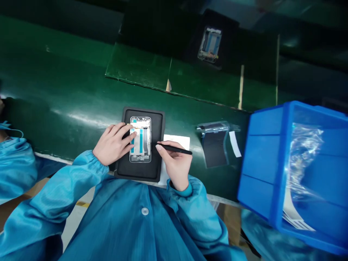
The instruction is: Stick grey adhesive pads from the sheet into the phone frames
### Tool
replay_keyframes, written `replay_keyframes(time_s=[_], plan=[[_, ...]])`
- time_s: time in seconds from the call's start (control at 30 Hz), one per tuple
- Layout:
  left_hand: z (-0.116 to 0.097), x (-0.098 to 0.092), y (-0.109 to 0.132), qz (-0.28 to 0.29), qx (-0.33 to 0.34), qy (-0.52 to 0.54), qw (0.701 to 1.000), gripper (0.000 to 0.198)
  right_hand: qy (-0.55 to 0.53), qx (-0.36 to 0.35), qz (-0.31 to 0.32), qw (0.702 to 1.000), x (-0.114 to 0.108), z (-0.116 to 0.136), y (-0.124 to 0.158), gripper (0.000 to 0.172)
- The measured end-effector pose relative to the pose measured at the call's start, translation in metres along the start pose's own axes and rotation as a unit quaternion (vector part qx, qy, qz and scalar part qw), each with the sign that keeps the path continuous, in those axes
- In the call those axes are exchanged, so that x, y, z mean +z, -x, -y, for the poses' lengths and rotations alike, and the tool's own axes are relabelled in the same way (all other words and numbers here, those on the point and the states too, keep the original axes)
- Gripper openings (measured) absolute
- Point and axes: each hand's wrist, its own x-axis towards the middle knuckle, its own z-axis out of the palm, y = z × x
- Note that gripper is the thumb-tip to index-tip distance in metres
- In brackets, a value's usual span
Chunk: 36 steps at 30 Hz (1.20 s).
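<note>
Checking our setup: where does the phone frame (140, 145) sit?

On the black mat (157, 123), under our spread left hand (114, 143). Our right hand (175, 165) pinches a black stylus (174, 148); a slip could scratch the frame.

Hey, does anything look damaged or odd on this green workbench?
Yes, slightly. The raised, glossy green mat panel has a thin split ending in a small, pale triangular gap at its front edge. A narrow, pale vertical strip further right also breaks the green surface, possibly a seam or tear; I can't tell which.
</note>
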Motion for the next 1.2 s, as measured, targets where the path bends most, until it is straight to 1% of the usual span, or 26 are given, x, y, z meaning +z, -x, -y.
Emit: replay_keyframes(time_s=[0.1, 0.2, 0.27, 0.3, 0.33, 0.4, 0.43, 0.5, 0.6, 0.67, 0.73, 0.8, 0.83, 0.9, 0.97, 1.03, 1.1, 1.2], plan=[[0.001, -0.001, 0.002, 0.008, 0.003, -0.026, 1.000, 0.035, -0.009, 0.000, 0.002, 1.000, -0.017, -0.003, 0.009, 0.015], [0.003, -0.007, 0.003, 0.016, 0.009, -0.026, 0.999, 0.034, -0.014, 0.008, -0.020, 1.000, -0.039, -0.007, 0.020, 0.016], [0.000, -0.014, -0.005, 0.018, 0.010, -0.018, 1.000, 0.033, -0.023, 0.012, -0.038, 0.999, -0.057, -0.011, 0.027, 0.016], [-0.004, -0.018, -0.012, 0.014, 0.011, -0.012, 1.000, 0.032, -0.031, 0.009, -0.048, 0.998, -0.066, -0.013, 0.029, 0.016], [-0.011, -0.021, -0.023, 0.007, 0.014, -0.003, 1.000, 0.031, -0.040, 0.003, -0.059, 0.997, -0.076, -0.015, 0.031, 0.015], [-0.032, -0.024, -0.051, 0.000, 0.025, 0.021, 0.999, 0.030, -0.057, -0.014, -0.090, 0.994, -0.096, -0.021, 0.033, 0.013], [-0.046, -0.024, -0.068, 0.005, 0.032, 0.037, 0.999, 0.029, -0.061, -0.022, -0.109, 0.992, -0.106, -0.024, 0.033, 0.013], [-0.077, -0.018, -0.106, 0.034, 0.040, 0.072, 0.996, 0.028, -0.057, -0.035, -0.150, 0.986, -0.125, -0.030, 0.033, 0.014], [-0.120, 0.000, -0.163, 0.071, 0.018, 0.122, 0.990, 0.033, -0.046, -0.051, -0.198, 0.978, -0.149, -0.037, 0.028, 0.017], [-0.143, 0.015, -0.194, 0.067, 0.000, 0.136, 0.988, 0.043, -0.038, -0.060, -0.215, 0.974, -0.160, -0.039, 0.023, 0.019], [-0.161, 0.028, -0.217, 0.049, -0.014, 0.137, 0.989, 0.055, -0.026, -0.067, -0.224, 0.972, -0.167, -0.040, 0.015, 0.020], [-0.174, 0.037, -0.233, 0.033, -0.024, 0.136, 0.990, 0.062, -0.020, -0.075, -0.228, 0.971, -0.172, -0.039, 0.006, 0.020], [-0.177, 0.041, -0.238, 0.031, -0.026, 0.138, 0.990, 0.060, -0.021, -0.081, -0.229, 0.970, -0.173, -0.037, 0.002, 0.020], [-0.181, 0.044, -0.246, 0.038, -0.015, 0.147, 0.988, 0.047, -0.027, -0.099, -0.234, 0.967, -0.174, -0.032, -0.008, 0.020], [-0.179, 0.045, -0.249, 0.047, 0.010, 0.167, 0.985, 0.030, -0.032, -0.120, -0.244, 0.962, -0.175, -0.026, -0.017, 0.019], [-0.176, 0.042, -0.246, 0.049, 0.036, 0.197, 0.979, 0.017, -0.035, -0.143, -0.255, 0.956, -0.177, -0.021, -0.025, 0.019], [-0.173, 0.038, -0.240, 0.046, 0.051, 0.228, 0.971, 0.013, -0.035, -0.163, -0.253, 0.953, -0.178, -0.018, -0.033, 0.019], [-0.173, 0.031, -0.229, 0.059, 0.058, 0.258, 0.962, 0.016, -0.029, -0.187, -0.220, 0.957, -0.182, -0.017, -0.042, 0.018]])
